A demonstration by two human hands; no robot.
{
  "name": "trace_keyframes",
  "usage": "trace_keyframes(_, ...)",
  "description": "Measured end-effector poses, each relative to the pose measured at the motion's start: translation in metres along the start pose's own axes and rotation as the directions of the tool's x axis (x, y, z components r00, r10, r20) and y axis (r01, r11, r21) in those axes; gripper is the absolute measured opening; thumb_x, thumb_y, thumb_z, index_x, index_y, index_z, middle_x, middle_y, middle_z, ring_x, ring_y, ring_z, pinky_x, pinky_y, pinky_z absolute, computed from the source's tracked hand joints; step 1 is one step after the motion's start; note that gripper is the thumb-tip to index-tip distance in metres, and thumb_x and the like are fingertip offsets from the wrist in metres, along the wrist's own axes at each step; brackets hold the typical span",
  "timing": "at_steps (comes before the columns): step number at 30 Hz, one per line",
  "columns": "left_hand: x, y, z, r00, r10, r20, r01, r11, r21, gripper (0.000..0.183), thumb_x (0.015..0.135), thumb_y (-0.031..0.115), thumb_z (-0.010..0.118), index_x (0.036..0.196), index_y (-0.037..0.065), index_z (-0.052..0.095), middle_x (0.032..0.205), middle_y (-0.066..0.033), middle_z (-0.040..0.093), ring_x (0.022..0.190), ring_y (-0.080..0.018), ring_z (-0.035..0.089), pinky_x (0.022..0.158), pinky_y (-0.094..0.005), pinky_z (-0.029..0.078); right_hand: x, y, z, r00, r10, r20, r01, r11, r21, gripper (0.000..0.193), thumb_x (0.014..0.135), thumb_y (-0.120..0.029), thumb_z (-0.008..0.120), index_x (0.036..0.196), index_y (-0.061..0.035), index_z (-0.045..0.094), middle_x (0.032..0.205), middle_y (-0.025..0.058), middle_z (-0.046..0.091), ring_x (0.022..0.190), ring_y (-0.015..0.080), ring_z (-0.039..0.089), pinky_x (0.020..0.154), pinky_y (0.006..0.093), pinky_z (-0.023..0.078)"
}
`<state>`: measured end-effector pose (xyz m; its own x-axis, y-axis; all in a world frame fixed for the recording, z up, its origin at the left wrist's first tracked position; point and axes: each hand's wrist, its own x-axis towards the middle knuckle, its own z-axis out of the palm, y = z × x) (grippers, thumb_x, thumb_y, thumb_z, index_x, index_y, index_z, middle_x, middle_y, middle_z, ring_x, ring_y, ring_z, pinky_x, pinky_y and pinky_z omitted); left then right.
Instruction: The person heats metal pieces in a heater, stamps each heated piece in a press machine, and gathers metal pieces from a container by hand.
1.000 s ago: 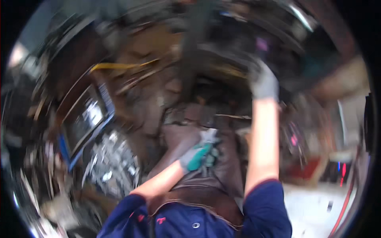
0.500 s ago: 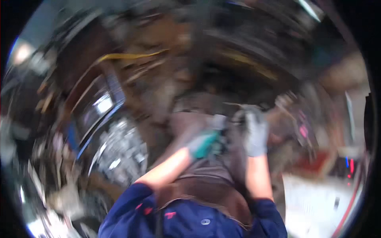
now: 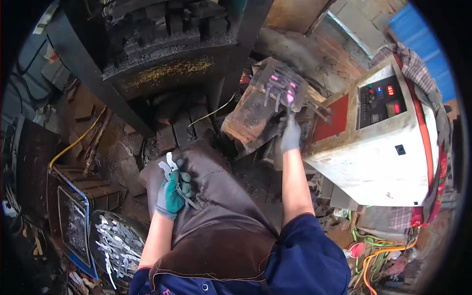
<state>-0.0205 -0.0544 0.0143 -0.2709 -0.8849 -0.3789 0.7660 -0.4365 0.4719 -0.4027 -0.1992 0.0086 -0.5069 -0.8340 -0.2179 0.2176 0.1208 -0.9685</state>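
**Left hand [image 3: 170, 195] loaded with metal, right hand [image 3: 290, 136] up at the glowing pieces [image 3: 292, 85]**

At lower left of the frame, a heap of silvery pieces [image 3: 118, 246] sits in a round dark container [image 3: 131, 222], within easy sight of where I'd stand. Next across, the left hand, in a grey and green glove, is closed round a small bunch of flat metal pieces [image 3: 169, 164], their pale ends fanning out above the thumb. It lies over the brown apron [image 3: 216, 211], left of centre.

Right of centre, the right hand is gripping a dark shank [image 3: 289, 114] that runs up to a bright pink end. Whether that shank is the piece itself or a tool, I can't tell. Just beyond, in the upper middle right, more pieces lie side by side on a brick block [image 3: 246, 123], some ends lit pink. Farther right stands a white cabinet [image 3: 373, 179], its control panel [image 3: 381, 103] showing red lights.

To my eye, the step in hand is handling one hot piece among its neighbours. The next move would call for a steady hold on the dark length, fingers well off the glow, and no knocking of the row.
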Motion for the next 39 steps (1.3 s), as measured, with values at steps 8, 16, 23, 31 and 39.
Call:
trace_keyframes(8,0.006,0.004,-0.002,0.998,-0.067,0.000,0.067,0.998,-0.016,0.038,0.099,0.030,0.048,0.135,0.020,0.043,0.088,-0.0002,0.060,0.064,-0.0131,0.056,0.056,-0.0306,0.046,-0.084,-0.040,0.075,0.927,-0.072,0.367,0.006,0.984,0.178,0.028,0.097,-0.032,0.050,0.078,-0.0118,0.055,0.057,-0.0038,0.045,0.043,0.0059,0.042,0.038,0.0209,0.029)
trace_keyframes(16,0.002,0.004,-0.010,0.995,0.013,0.097,-0.005,0.996,-0.084,0.043,0.099,0.027,0.049,0.139,0.015,0.039,0.094,-0.0023,0.063,0.066,-0.0116,0.060,0.057,-0.0268,0.050,-0.067,-0.120,0.301,0.679,-0.113,0.725,0.056,0.993,0.102,0.031,0.092,-0.031,0.054,0.079,-0.0040,0.059,0.059,0.0019,0.052,0.045,0.0102,0.045,0.041,0.0237,0.032)
trace_keyframes(23,-0.003,0.007,-0.010,0.991,0.023,0.130,-0.006,0.992,-0.125,0.042,0.098,0.023,0.050,0.138,0.014,0.039,0.095,-0.0038,0.063,0.067,-0.0124,0.061,0.058,-0.0274,0.050,-0.059,-0.128,0.379,0.754,-0.022,0.657,0.036,0.999,-0.008,0.032,0.092,-0.029,0.054,0.079,-0.0017,0.061,0.060,0.0046,0.056,0.045,0.0123,0.048,0.042,0.0245,0.036)
trace_keyframes(31,0.003,0.009,-0.020,0.979,0.045,0.198,0.004,0.971,-0.241,0.043,0.097,0.025,0.051,0.137,0.014,0.040,0.107,-0.0074,0.063,0.082,-0.0192,0.064,0.069,-0.0340,0.053,-0.076,-0.094,0.281,0.744,0.021,0.667,-0.017,1.000,-0.012,0.045,0.098,-0.041,0.045,0.095,-0.0009,0.063,0.070,0.0050,0.061,0.053,0.0109,0.052,0.049,0.0238,0.040)
trace_keyframes(39,0.007,0.008,-0.019,0.945,0.231,0.232,-0.060,0.818,-0.571,0.050,0.096,0.024,0.049,0.143,0.015,0.035,0.147,-0.0110,0.036,0.134,-0.0321,0.038,0.110,-0.0498,0.032,-0.185,-0.013,0.142,0.443,0.456,0.772,0.234,0.772,-0.591,0.039,0.095,-0.037,0.051,0.090,-0.0009,0.064,0.073,0.0074,0.065,0.060,0.0152,0.061,0.056,0.0286,0.049)
